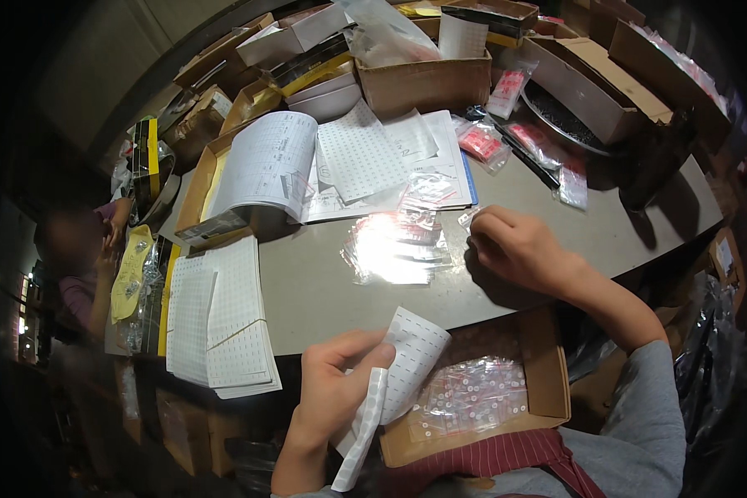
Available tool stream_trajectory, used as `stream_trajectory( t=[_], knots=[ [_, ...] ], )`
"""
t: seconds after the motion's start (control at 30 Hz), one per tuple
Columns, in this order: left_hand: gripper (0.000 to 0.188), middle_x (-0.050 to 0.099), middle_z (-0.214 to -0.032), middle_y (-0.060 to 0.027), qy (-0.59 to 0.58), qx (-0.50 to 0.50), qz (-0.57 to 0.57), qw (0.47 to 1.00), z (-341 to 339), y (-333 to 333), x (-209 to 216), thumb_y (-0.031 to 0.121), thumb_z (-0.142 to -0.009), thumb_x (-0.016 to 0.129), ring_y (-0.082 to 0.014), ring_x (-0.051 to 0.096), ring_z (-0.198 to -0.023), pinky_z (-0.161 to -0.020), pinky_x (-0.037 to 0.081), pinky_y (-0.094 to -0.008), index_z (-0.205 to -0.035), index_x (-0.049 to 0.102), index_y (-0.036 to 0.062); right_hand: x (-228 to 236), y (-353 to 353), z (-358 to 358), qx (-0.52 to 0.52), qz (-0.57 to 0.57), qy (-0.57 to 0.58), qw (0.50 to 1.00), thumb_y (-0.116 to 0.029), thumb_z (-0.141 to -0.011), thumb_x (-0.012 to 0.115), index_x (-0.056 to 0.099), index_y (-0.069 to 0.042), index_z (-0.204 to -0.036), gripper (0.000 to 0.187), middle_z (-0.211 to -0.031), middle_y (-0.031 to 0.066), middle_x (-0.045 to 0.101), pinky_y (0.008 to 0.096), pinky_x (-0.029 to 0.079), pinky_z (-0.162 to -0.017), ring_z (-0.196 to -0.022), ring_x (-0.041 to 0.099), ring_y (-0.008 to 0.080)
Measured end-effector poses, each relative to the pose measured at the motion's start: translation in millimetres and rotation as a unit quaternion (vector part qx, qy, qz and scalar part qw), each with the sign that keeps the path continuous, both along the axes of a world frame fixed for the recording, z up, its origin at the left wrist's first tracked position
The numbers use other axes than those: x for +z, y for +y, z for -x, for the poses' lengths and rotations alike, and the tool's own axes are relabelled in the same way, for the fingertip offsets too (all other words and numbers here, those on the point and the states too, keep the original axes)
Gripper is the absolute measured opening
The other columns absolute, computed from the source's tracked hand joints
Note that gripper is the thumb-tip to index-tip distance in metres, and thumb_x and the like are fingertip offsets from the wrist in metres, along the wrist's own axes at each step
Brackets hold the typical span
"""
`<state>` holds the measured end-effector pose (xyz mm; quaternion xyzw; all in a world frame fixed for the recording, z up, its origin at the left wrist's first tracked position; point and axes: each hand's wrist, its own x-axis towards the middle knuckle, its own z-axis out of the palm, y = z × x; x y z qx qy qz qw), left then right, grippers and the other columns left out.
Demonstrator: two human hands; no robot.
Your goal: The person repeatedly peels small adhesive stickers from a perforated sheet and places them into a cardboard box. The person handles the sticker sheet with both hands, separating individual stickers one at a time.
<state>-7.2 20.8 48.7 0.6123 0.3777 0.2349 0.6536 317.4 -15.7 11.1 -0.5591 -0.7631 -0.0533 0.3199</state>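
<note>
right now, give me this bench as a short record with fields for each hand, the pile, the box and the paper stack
left hand: holds a curled printed sheet above the box
right hand: curled over the table, just right of the bag pile; whether it grips anything cannot be told
bag pile: small clear plastic bags, partly lost in glare
box: open cardboard, at the table's near edge; inside, bags of small white discs
paper stack: printed sheets at the table's left, with a band

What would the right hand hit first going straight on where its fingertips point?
Probably the pile of small clear bags just left of the right hand; its height is unclear, so it might pass over.
</note>
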Motion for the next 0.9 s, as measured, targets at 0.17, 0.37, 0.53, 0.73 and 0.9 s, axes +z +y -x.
stream_trajectory(
  t=[0.17,0.37,0.53,0.73,0.9],
  knots=[
    [0.025,0.075,-0.103,-0.0115,-0.016,-0.016,-0.013,1.000,0,4,-3,0.006,-0.095,0.071,-0.0137,0.067,-0.092,-0.082,0.053,-0.0281,-0.116,0.074,-0.0060,13,19,2,-0.011,0.023,0.037,0.999,-0.006,-0.084,0.073,0.059,-0.004,-0.099,0.020,-0.091,0.0146,0.065,0.0420,0.055,-0.067,-0.078,0.067,0.0362],
    [0.026,0.076,-0.103,-0.0113,-0.034,-0.014,-0.010,0.999,-5,5,-3,0.005,-0.095,0.071,-0.0135,0.067,-0.091,-0.081,0.053,-0.0276,-0.118,0.074,-0.0062,3,68,13,0.012,0.007,-0.019,1.000,-0.010,-0.085,0.072,0.059,-0.005,-0.094,0.017,-0.086,0.0129,0.064,0.0427,0.054,-0.065,-0.076,0.066,0.0347],
    [0.027,0.076,-0.101,-0.0100,-0.047,-0.020,-0.032,0.998,-5,7,-5,0.005,-0.095,0.070,-0.0126,0.067,-0.088,-0.079,0.053,-0.0262,-0.118,0.073,-0.0074,-15,80,20,0.009,-0.097,-0.106,0.990,-0.015,-0.084,0.068,0.059,-0.007,-0.081,0.013,-0.079,0.0102,0.062,0.0406,0.054,-0.059,-0.069,0.065,0.0292],
    [0.027,0.076,-0.101,-0.0107,-0.048,-0.015,-0.016,0.999,-2,9,-9,0.006,-0.095,0.070,-0.0129,0.068,-0.089,-0.079,0.054,-0.0267,-0.118,0.073,-0.0079,-12,68,25,0.027,-0.043,-0.126,0.991,-0.015,-0.084,0.068,0.066,-0.007,-0.084,0.009,-0.088,0.0085,0.066,0.0408,0.057,-0.073,-0.083,0.068,0.0271],
    [0.027,0.076,-0.101,-0.0110,-0.044,-0.004,0.016,0.999,1,8,-4,0.008,-0.095,0.071,-0.0131,0.068,-0.088,-0.079,0.054,-0.0265,-0.117,0.073,-0.0080,-3,57,2,0.108,0.087,-0.032,0.990,-0.018,-0.083,0.073,0.074,-0.007,-0.098,0.020,-0.111,0.0100,0.068,0.0451,0.050,-0.095,-0.107,0.064,0.0305]
  ],
)
